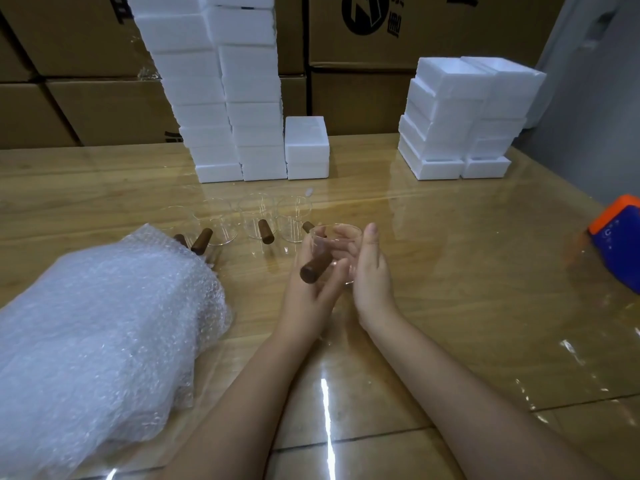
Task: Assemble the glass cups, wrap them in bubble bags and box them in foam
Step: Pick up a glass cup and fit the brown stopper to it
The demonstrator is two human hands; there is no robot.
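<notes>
Between both hands I hold a clear glass cup (341, 239) with a brown wooden handle (316, 268) pointing down toward me, just above the table. My left hand (310, 282) wraps the handle side and my right hand (369, 271) cups the glass body. Behind it, several more glass cups with wooden handles (258, 221) stand in a row on the table. A big pile of bubble bags (104, 330) lies at the left, covering part of the leftmost cup. White foam boxes (239, 109) are stacked at the back centre and foam boxes (460, 126) at the back right.
The wooden table (450, 271) has a glossy clear cover. Cardboard cartons (398, 39) form a wall behind it. An orange and blue tool (620, 237) lies at the right edge.
</notes>
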